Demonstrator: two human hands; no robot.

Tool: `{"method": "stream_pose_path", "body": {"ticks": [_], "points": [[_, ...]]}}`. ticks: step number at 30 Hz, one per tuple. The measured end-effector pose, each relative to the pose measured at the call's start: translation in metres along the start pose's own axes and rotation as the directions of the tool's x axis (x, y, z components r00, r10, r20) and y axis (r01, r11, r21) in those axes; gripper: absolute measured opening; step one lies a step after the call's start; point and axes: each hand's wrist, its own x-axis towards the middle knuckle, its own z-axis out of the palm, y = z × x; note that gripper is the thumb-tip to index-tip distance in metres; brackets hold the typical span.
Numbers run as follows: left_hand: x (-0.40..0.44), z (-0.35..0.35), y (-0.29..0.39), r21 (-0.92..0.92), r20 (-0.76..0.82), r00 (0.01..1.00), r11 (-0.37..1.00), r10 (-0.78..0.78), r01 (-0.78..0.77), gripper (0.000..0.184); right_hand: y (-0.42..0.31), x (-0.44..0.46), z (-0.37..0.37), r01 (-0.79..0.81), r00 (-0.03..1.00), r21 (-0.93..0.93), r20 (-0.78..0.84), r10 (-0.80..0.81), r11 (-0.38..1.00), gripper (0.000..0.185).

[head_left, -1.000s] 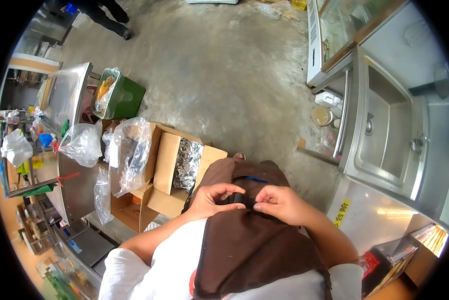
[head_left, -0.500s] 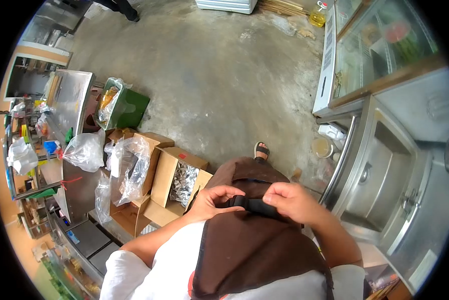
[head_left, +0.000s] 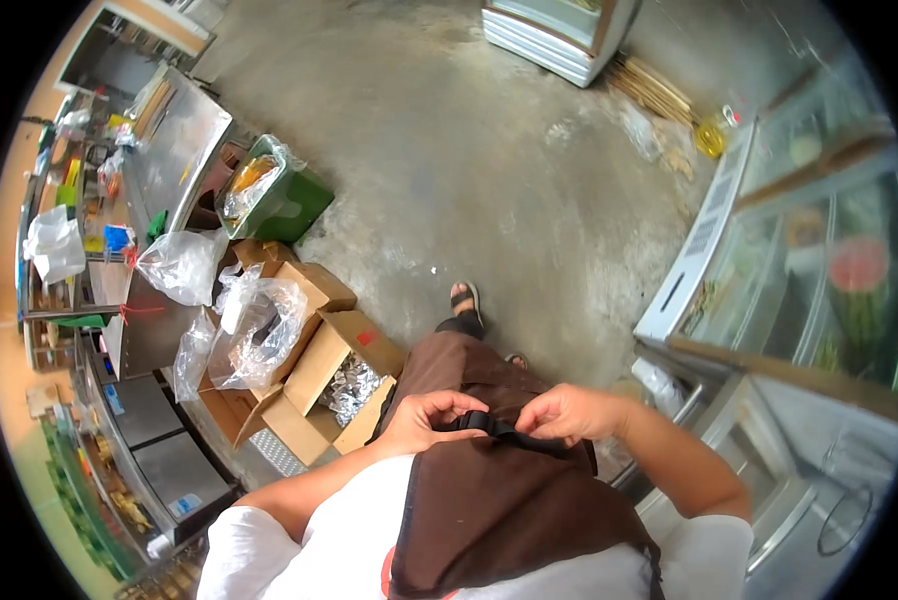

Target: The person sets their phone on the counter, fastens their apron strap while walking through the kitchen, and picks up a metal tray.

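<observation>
At the waist of your brown apron (head_left: 529,500), just above its upper fold in view, a black buckle (head_left: 477,422) sits at the fingertips of your left hand (head_left: 424,422). Your index finger lies along its far side and your thumb along the side nearer your body, so the buckle is between the two tips — gripped there, as far as the view shows, with the other fingers curled behind. From the buckle a black strap (head_left: 519,436) runs to your right, across the front of the apron, and passes under your right hand (head_left: 581,412). There your thumb and forefinger are pinched together on the strap, the knuckles turned up; how much of it lies inside the curl of that hand is hidden. Your two hands are near each other but apart, with a short stretch of strap bridging the gap. Beyond them, a sandalled foot (head_left: 464,297) shows on the concrete floor (head_left: 419,190). To your left stands an open cardboard box (head_left: 317,367) holding crumpled silvery material (head_left: 349,392), with a green bin (head_left: 304,205) farther off; to your right is a glass-fronted cabinet (head_left: 769,290).
</observation>
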Motion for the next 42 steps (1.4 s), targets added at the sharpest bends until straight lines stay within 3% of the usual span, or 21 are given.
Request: {"method": "stream_pose_path", "body": {"ticks": [2, 5, 9, 12, 14, 16, 18, 22, 24, 26, 28, 30, 31, 34, 36, 38, 40, 42], "points": [[0.022, -0.018, 0.014, -0.036, -0.021, 1.0, 0.999, 0.012, -0.012, 0.029, -0.032, 0.012, -0.014, 0.007, 1.0, -0.062, -0.014, -0.008, 0.998, 0.01], [0.061, -0.055, 0.048, -0.036, -0.004, 1.0, 0.999, 0.016, -0.016, 0.028, -0.086, 0.032, -0.037, -0.026, 1.0, 0.13, 0.017, 0.024, 0.991, 0.007], [0.111, -0.111, 0.101, -0.085, 0.001, 0.998, 0.995, 0.061, -0.06, 0.028, -0.172, 0.064, -0.065, -0.024, 0.999, 0.054, -0.024, 0.025, 0.998, 0.008], [0.14, -0.149, 0.144, -0.216, -0.034, 0.995, 0.971, 0.094, -0.099, 0.027, -0.237, 0.089, -0.071, -0.057, 0.984, 0.024, -0.168, 0.06, 0.998, 0.009], [0.162, -0.173, 0.164, -0.226, -0.025, 0.995, 0.969, 0.102, -0.105, 0.025, -0.26, 0.11, -0.083, 0.111, 0.969, 0.066, -0.228, -0.094, 0.992, 0.011], [0.181, -0.19, 0.183, -0.292, -0.021, 0.994, 0.95, 0.109, -0.111, 0.024, -0.306, 0.118, -0.086, 0.089, 0.963, 0.042, -0.259, -0.075, 0.995, 0.011], [0.197, -0.207, 0.204, -0.296, -0.038, 0.991, 0.946, 0.127, -0.133, 0.024, -0.331, 0.134, -0.102, 0.122, 0.951, -0.165, -0.262, -0.163, 0.979, 0.01], [0.237, -0.238, 0.234, -0.399, -0.062, 0.996, 0.913, 0.066, -0.086, 0.023, -0.395, 0.152, -0.134, 0.057, 0.961, -0.313, -0.239, -0.137, 0.948, 0.016], [0.259, -0.254, 0.252, -0.367, -0.109, 0.992, 0.925, 0.067, -0.102, 0.024, -0.423, 0.161, -0.154, 0.016, 0.965, -0.236, -0.251, -0.077, 0.972, 0.018], [0.283, -0.267, 0.281, -0.369, -0.141, 0.986, 0.92, 0.088, -0.135, 0.023, -0.46, 0.167, -0.176, 0.079, 0.958, -0.377, -0.226, -0.175, 0.923, 0.022], [0.312, -0.281, 0.299, -0.375, -0.169, 0.984, 0.921, 0.048, -0.109, 0.023, -0.492, 0.176, -0.204, 0.146, 0.952, -0.382, -0.197, -0.234, 0.913, 0.02], [0.341, -0.294, 0.322, -0.321, -0.2, 0.977, 0.937, 0.075, -0.138, 0.025, -0.529, 0.187, -0.233, 0.099, 0.964, -0.328, -0.201, -0.172, 0.939, 0.018], [0.353, -0.299, 0.34, -0.358, -0.202, 0.973, 0.916, 0.111, -0.179, 0.027, -0.547, 0.191, -0.245, 0.16, 0.96, -0.307, -0.174, -0.221, 0.938, 0.018], [0.39, -0.319, 0.382, -0.375, -0.209, 0.964, 0.897, 0.164, -0.234, 0.029, -0.6, 0.204, -0.282, 0.233, 0.948, -0.503, -0.074, -0.31, 0.833, 0.018], [0.411, -0.329, 0.398, -0.399, -0.267, 0.95, 0.879, 0.16, -0.26, 0.032, -0.632, 0.214, -0.302, 0.106, 0.987, -0.356, -0.074, -0.142, 0.928, 0.022], [0.43, -0.343, 0.412, -0.379, -0.341, 0.926, 0.878, 0.16, -0.292, 0.029, -0.658, 0.225, -0.316, 0.13, 0.983, -0.333, -0.081, -0.166, 0.934, 0.024], [0.445, -0.359, 0.416, -0.303, -0.483, 0.833, 0.84, 0.271, -0.449, 0.024, -0.696, 0.229, -0.317, 0.053, 0.985, -0.385, -0.129, -0.111, 0.921, 0.025], [0.455, -0.373, 0.429, -0.356, -0.494, 0.823, 0.798, 0.28, -0.486, 0.021, -0.74, 0.229, -0.31, -0.013, 0.988, -0.424, -0.147, -0.055, 0.906, 0.025]]}}
